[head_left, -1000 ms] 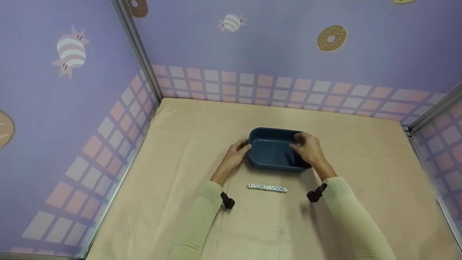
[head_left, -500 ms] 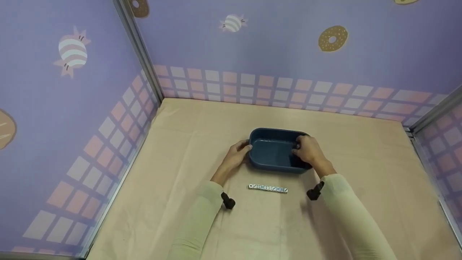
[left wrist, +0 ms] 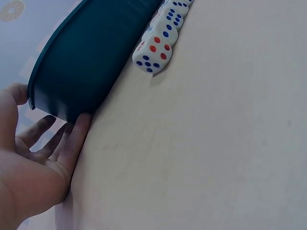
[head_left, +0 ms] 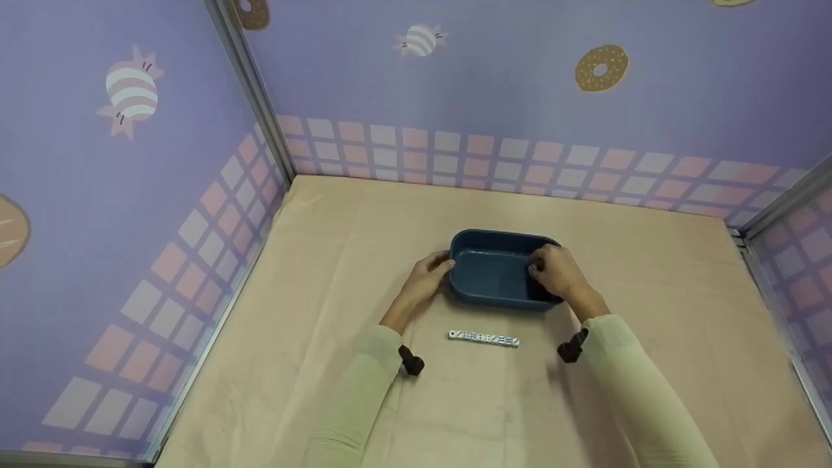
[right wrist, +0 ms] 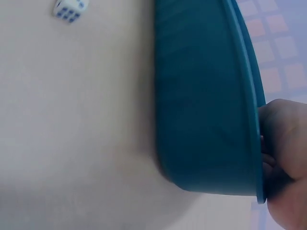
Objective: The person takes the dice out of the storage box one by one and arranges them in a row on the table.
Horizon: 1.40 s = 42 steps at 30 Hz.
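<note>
A dark blue rectangular plastic bin [head_left: 491, 276] sits on the table in the head view. My left hand [head_left: 421, 285] holds its left end, thumb at the rim and fingers against the outer wall. My right hand [head_left: 560, 274] reaches over the right end into the bin, fingers curled inside. The bin wall [right wrist: 206, 96] and the hand itself hide those fingertips in the right wrist view, so anything between them cannot be told. On the near side of the bin lies a straight row of white dice [head_left: 483, 338], touching side by side. The end die [left wrist: 152, 53] shows red and blue pips.
A beige cloth [head_left: 364, 260] covers the table. Purple walls [head_left: 494, 78] with printed sweets and checks enclose the left, back and right sides. Small black wrist mounts [head_left: 411, 361] stick out near both cuffs.
The right hand's fingers have drawn closer together and dipped lower inside the bin's right end. The left hand, bin and row of dice stay in place.
</note>
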Available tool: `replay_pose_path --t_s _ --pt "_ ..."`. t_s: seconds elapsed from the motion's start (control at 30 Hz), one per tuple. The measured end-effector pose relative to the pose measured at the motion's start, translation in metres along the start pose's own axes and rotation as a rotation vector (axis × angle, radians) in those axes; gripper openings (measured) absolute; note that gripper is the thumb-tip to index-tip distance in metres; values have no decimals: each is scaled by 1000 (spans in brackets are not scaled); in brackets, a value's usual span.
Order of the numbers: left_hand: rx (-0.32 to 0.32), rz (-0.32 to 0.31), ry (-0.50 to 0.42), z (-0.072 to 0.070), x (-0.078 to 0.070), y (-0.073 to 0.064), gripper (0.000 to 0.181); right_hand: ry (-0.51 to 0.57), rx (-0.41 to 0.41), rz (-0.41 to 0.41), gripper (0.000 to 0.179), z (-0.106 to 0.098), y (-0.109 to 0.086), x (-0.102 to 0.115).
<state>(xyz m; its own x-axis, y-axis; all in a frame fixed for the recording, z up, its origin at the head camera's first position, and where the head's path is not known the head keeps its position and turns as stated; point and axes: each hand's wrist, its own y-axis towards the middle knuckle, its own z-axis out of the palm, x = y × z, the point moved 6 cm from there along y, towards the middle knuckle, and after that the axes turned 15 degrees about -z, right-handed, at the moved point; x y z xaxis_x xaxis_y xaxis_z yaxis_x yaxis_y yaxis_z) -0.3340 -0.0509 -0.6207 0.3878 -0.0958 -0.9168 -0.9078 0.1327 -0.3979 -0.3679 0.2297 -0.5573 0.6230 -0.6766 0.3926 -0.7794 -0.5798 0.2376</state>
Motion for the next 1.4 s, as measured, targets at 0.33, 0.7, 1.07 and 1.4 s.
replay_pose_path --t_s 0.33,0.7,1.07,1.4 --pt "10 6 -26 1 2 2 53 -27 50 -32 6 3 0 3" --pt "55 8 -55 3 2 1 54 -78 110 -48 4 10 -4 4" --pt "43 5 -57 0 2 1 54 233 -43 -98 6 -6 -15 28" --pt "47 14 -58 1 1 1 53 286 -59 -219 6 -12 -71 83"
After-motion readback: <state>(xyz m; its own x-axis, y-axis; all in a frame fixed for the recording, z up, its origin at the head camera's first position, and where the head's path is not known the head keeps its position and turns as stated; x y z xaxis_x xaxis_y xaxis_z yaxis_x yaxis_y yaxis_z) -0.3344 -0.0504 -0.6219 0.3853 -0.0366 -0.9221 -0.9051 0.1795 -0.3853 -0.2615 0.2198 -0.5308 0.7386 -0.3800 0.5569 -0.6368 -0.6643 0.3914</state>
